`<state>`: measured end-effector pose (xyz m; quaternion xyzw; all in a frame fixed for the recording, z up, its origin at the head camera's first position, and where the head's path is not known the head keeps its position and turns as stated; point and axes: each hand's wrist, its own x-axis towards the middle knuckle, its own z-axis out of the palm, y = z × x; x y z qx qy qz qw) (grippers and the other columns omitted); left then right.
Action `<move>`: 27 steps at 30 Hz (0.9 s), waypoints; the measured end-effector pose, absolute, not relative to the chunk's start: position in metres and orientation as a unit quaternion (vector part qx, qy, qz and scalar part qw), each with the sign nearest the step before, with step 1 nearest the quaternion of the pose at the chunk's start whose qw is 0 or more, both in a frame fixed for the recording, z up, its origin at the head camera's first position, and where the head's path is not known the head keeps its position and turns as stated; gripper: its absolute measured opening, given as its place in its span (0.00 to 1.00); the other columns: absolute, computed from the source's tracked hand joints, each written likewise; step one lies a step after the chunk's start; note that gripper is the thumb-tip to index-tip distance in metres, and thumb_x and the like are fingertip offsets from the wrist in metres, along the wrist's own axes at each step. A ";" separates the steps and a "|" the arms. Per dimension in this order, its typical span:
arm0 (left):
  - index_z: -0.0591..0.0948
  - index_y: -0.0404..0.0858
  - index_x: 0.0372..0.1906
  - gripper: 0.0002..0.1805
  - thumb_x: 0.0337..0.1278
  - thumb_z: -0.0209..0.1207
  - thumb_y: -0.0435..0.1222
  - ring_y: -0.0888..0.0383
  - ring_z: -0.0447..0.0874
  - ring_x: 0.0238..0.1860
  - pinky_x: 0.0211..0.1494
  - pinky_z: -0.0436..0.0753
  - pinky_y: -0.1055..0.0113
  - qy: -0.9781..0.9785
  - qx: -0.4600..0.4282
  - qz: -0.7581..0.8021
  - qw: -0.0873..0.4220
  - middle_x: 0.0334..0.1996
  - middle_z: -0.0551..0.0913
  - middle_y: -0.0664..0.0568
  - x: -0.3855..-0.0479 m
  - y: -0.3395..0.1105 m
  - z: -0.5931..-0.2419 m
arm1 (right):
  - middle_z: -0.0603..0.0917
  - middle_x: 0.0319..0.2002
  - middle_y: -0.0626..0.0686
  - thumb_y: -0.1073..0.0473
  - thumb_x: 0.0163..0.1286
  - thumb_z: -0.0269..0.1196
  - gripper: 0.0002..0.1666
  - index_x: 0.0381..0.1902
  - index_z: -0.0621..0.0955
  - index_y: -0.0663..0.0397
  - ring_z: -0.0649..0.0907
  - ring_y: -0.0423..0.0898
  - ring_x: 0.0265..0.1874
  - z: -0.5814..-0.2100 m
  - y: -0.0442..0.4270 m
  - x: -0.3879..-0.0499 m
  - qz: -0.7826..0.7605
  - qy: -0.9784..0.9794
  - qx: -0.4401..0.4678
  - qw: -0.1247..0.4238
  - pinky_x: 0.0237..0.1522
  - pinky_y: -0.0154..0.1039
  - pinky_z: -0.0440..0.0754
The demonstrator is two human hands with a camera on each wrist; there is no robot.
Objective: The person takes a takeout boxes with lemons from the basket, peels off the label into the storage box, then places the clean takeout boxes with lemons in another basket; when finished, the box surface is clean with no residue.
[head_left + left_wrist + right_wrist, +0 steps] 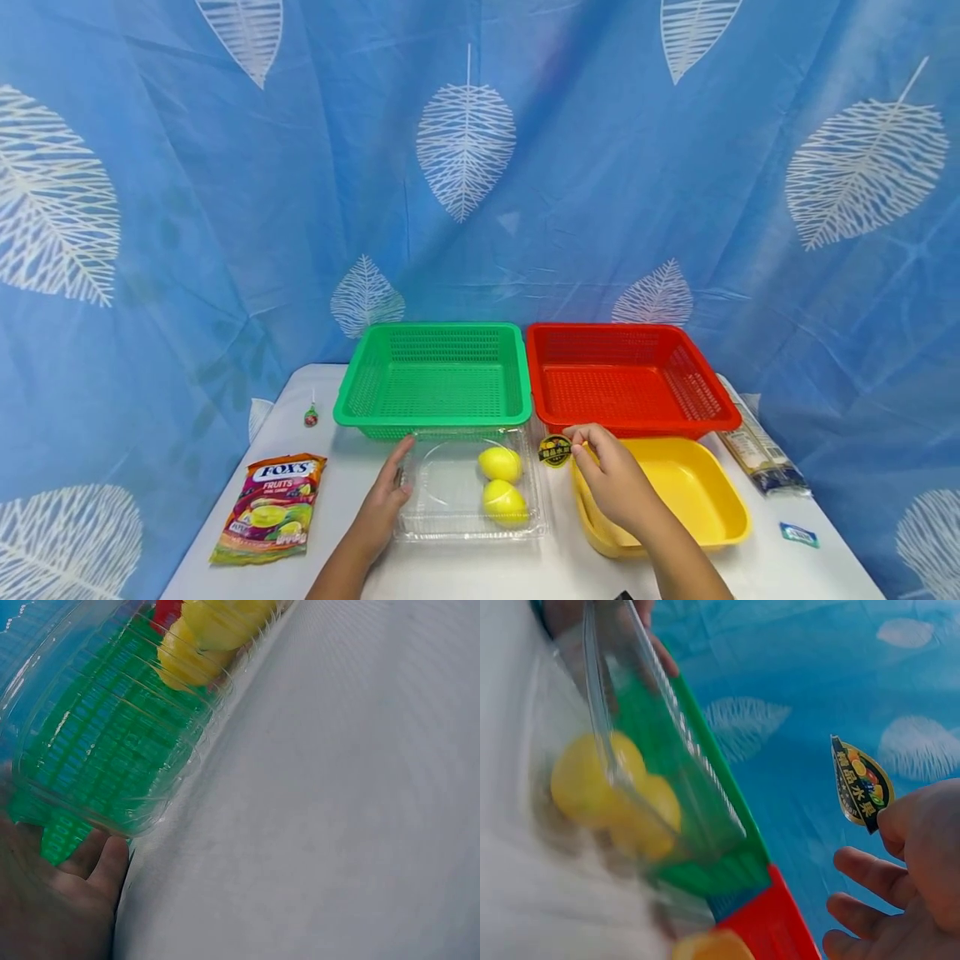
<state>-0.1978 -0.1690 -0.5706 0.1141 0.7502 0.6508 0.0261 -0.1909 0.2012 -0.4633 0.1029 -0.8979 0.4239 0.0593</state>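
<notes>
Head view, right fingers (pixel 587 434) pinching round sticker (pixel 554 451), ribbed clear plastic box (pixel 442 523)

Staged setup, blue leaf-print backdrop (pixel 570 183), white table (pixel 450 575)

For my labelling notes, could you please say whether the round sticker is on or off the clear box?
Off: the right hand pinches the sticker by its edge, apart from the clear box.

Head cam: we look forward and down on the table (pixel 450 575). Wrist cams: we're close in, tilted. Both wrist views share the clear box (pixel 442 527) and green basket (pixel 433 422).
</notes>
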 end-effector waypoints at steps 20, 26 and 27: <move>0.52 0.49 0.85 0.37 0.75 0.43 0.30 0.37 0.30 0.85 0.79 0.34 0.28 0.736 0.133 0.663 0.022 0.86 0.41 0.42 -0.197 -0.170 -0.572 | 0.82 0.45 0.53 0.58 0.81 0.55 0.06 0.43 0.78 0.53 0.79 0.52 0.48 -0.501 0.291 -0.189 0.282 -0.959 0.007 -0.032 0.52 0.54 0.79; 0.51 0.48 0.85 0.37 0.77 0.44 0.32 0.39 0.32 0.85 0.81 0.36 0.37 0.738 0.131 0.662 0.022 0.86 0.41 0.43 -0.197 -0.169 -0.572 | 0.78 0.34 0.51 0.61 0.79 0.56 0.07 0.37 0.77 0.53 0.77 0.47 0.38 -0.514 0.293 -0.195 0.270 -0.960 0.007 -0.068 0.43 0.46 0.76; 0.52 0.48 0.85 0.37 0.77 0.44 0.32 0.40 0.32 0.85 0.83 0.39 0.45 0.739 0.131 0.660 0.021 0.86 0.42 0.43 -0.197 -0.169 -0.571 | 0.77 0.32 0.51 0.62 0.78 0.56 0.07 0.36 0.76 0.53 0.76 0.47 0.36 -0.514 0.292 -0.196 0.269 -0.960 0.008 -0.072 0.41 0.45 0.75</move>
